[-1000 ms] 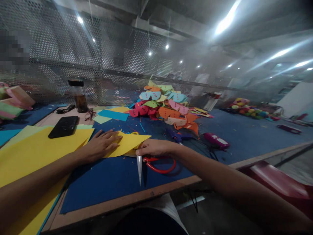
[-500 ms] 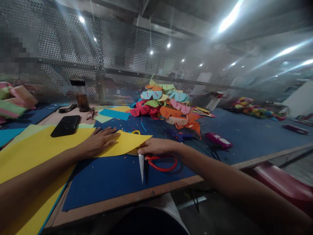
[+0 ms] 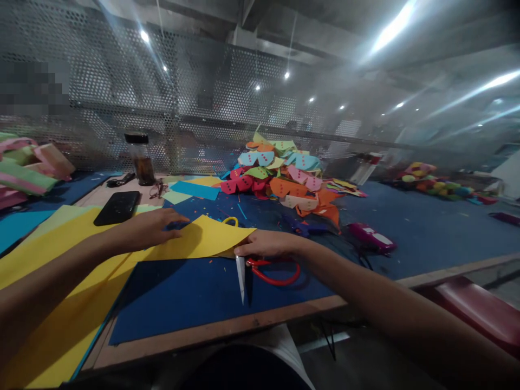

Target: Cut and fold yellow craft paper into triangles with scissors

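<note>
My left hand is over the left part of a cut yellow sheet, its fingers apart and nothing gripped. Pinched at the sheet's right corner, my right hand has its thumb and fingers closed there. Red-handled scissors sit under that hand, one blade pointing towards me; their pivot is hidden, and I cannot make out whether the fingers also grip them. Behind the cut sheet shows a yellow loop. A larger yellow sheet lies under my left forearm.
A black phone rests on the sheets, with a dark-lidded jar behind. Coloured cut-out shapes are heaped at the back. A blue glue gun and a purple device lie to the right on the blue mat.
My left hand has lifted off the cut yellow sheet and drawn back to the left. My right hand stays at the sheet's corner. The view has shifted slightly.
</note>
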`<state>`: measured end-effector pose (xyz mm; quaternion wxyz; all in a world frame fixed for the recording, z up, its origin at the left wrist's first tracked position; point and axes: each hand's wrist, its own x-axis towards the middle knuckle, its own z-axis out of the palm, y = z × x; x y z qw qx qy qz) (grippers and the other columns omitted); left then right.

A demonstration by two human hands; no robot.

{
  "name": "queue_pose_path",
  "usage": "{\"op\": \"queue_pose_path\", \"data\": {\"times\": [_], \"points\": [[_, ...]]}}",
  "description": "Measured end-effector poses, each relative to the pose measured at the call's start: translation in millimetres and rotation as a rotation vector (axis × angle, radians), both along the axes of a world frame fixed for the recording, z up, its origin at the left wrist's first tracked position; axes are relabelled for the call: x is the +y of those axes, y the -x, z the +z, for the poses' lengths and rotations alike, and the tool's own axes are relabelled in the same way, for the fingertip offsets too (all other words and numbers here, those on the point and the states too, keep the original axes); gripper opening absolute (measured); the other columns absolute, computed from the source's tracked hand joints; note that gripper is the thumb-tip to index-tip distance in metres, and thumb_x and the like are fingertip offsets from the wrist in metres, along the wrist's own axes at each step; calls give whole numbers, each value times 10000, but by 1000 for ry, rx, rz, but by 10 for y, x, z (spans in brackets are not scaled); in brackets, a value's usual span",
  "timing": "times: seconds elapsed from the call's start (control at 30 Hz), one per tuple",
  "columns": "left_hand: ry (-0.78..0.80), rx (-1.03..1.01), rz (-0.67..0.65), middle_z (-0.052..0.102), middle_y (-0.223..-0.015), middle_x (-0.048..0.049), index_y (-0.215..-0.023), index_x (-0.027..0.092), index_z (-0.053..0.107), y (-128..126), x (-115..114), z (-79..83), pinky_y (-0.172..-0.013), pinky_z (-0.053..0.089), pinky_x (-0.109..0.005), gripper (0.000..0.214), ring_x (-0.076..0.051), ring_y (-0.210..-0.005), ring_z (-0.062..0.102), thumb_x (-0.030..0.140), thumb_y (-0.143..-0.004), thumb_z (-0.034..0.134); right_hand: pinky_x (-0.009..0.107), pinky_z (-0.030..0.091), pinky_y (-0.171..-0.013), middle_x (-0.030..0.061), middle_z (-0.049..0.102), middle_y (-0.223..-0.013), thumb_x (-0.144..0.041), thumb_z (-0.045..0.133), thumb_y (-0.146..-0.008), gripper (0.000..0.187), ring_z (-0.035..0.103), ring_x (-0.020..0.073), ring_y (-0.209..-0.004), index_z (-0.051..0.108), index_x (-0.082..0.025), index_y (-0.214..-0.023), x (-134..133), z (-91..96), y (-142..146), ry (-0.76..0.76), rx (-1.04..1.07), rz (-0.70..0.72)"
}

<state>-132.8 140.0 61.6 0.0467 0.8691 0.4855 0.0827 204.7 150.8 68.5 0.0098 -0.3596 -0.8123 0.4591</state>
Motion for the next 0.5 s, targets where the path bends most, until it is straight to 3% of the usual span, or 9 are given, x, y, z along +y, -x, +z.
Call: {"op": "queue_pose_path", "data": {"times": [0.1,0.17,0.23,0.33,0.5], "points": [[83,23,36,688,-1338,-49,-1350,323,633,163,-189,98,-968,533,-399,590,-305,-1169,669,682,-904,493,279,484,-843,61,716,-1112,-277,616,-884,372,621,184,-939,693,-125,-1214,-6,-6,3,17,37,10],[101,39,64,644,-1409,-38,-1403,335,592,246,-362,68,-1016,520,-414,635,-318,-1224,646,694,-884,522,294,474,-920,74,701,-1202,-257,614,-875,407,618,201,-1043,677,-127,-1256,-7,0,10,34,79,30],[94,56,74,569,-1491,-22,-1469,351,517,291,-527,-38,-1076,490,-443,639,-314,-1292,601,675,-918,490,302,451,-984,81,687,-1262,-255,621,-872,420,603,213,-1124,674,-130,-1270,-2,14,17,34,86,52],[3,34,65,506,-1541,-18,-1488,357,490,273,-701,-261,-1138,443,-451,643,-307,-1385,513,672,-927,495,310,462,-967,80,697,-1253,-265,622,-877,408,616,214,-1087,683,-127,-1256,3,38,23,1,48,53],[-100,6,51,387,-1616,0,-1502,366,460,139,-803,-476,-1194,356,-510,529,-300,-1475,384,568,-1021,381,296,478,-936,81,699,-1239,-256,620,-863,400,619,204,-1060,692,-110,-1228,-25,55,28,18,60,31]]}}
